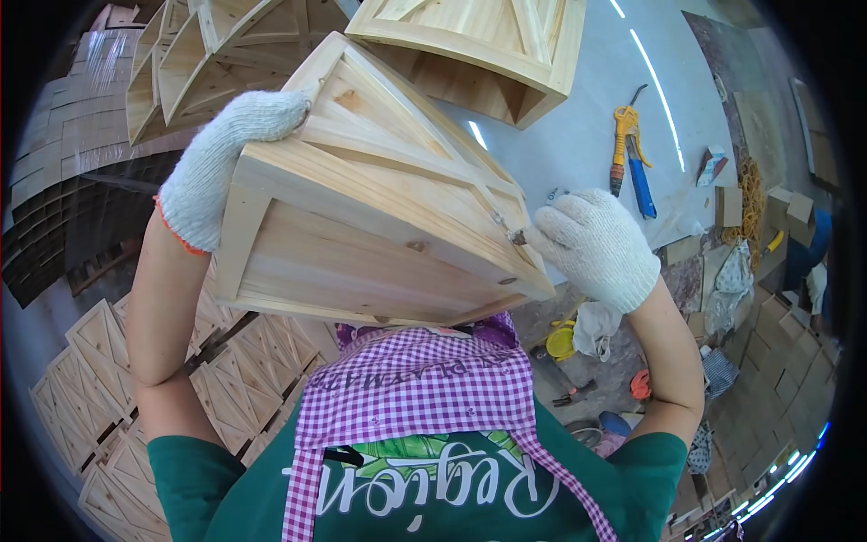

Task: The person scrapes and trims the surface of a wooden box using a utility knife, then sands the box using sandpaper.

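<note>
A pale wooden crate [361, 239] with crossed slats on its upper side rests tilted against my front, over the table's near edge. My left hand [239, 163], in a white knitted glove, grips the crate's far left corner. At the right end of the crate, my right hand [596, 248], gloved too, has its fingers curled together by a dark knot or damaged spot [517, 237]. Whatever those fingertips pinch is too small to make out.
Another crate [470, 45] stands just beyond, with more crates [217, 54] at the back left. A yellow air gun [623, 135] with a blue handle lies on the blue-grey table [578, 135]. Stacked wooden crates [235, 384] fill the lower left; cartons [786, 361] stand at right.
</note>
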